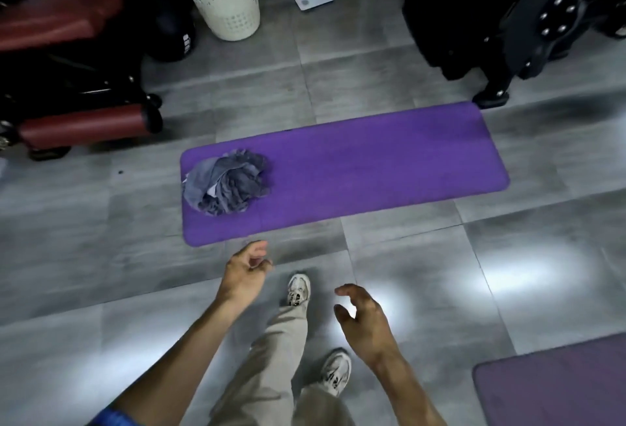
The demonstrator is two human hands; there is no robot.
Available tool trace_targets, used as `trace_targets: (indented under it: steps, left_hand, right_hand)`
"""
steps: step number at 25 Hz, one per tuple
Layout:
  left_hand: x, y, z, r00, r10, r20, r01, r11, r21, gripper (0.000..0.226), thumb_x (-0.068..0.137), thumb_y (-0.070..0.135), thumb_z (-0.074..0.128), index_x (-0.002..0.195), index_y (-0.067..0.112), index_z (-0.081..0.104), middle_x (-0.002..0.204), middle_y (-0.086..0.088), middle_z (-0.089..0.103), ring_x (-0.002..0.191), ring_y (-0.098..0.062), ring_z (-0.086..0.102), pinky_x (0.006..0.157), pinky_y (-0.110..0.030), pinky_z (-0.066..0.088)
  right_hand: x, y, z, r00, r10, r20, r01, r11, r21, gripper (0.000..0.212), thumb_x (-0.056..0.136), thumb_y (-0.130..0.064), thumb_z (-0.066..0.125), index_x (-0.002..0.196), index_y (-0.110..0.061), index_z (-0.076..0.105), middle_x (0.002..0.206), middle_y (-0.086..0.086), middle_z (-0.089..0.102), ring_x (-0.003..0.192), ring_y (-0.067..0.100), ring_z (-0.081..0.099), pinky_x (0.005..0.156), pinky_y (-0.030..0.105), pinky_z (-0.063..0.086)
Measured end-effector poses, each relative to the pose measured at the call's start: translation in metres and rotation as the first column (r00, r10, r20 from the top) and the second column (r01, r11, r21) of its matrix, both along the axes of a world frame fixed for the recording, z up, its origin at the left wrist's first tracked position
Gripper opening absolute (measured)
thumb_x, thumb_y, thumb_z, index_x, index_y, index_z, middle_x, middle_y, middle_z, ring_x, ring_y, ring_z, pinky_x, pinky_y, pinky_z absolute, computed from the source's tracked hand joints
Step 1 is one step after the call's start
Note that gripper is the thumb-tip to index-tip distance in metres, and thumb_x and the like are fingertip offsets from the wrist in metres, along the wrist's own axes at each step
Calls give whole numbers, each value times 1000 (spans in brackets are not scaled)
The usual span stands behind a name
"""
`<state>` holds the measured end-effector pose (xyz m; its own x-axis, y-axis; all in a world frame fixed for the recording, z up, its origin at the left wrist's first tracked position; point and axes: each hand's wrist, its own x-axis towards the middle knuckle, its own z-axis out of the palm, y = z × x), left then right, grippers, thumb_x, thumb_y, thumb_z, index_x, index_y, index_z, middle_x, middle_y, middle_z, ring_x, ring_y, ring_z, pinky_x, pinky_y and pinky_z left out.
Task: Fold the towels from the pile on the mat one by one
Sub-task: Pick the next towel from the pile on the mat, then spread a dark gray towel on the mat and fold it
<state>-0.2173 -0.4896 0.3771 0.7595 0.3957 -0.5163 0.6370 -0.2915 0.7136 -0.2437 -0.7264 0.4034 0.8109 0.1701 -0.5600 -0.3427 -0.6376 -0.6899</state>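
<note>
Lying crumpled at the left end of the purple mat (372,168), the pile of grey towels (227,183) is untouched; left hand (245,271) and right hand (360,315) hang loosely curled, holding nothing.

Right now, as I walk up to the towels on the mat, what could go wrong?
1. The towels are one tangled heap at the left end of the purple mat, so grabbing one may drag others along.
2. Your left hand and right hand are both empty and short of the mat; your front shoe nears its edge and could catch or shift it.
3. The heap sits near the mat's left edge, so towels could slide onto the floor.
</note>
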Motion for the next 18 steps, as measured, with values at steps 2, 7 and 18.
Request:
trace_targets:
  steps: [2,7,18]
  left_hand:
    - [-12,13,4,1000,11,-15,-11,1000,-26,36,84,-10,60,111,13,63,94,-6,63,86,-20,58,77,-11,44]
    - [9,85,1,1000,10,-25,-12,997,-75,36,87,-2,63,120,12,63,99,-2,63,96,-21,61,91,-29,46]
    - [150,403,-109,982,-12,-188,11,1000,-8,42,87,15,65,129,18,60,116,-10,66,104,-25,63,91,-35,51]
  right_hand:
    - [-18,17,4,999,-23,-33,24,1000,18,26,93,-10,60,116,-22,62,112,-13,59,90,-2,54,72,-2,35]
    - [-21,94,0,998,-27,-61,27,1000,7,25,94,-16,60,117,-28,59,120,-17,58,97,5,58,80,3,40]
    - [137,410,-118,982,81,-170,-96,992,-86,27,93,-16,59,118,-22,65,115,-12,63,96,0,56,70,-4,36]
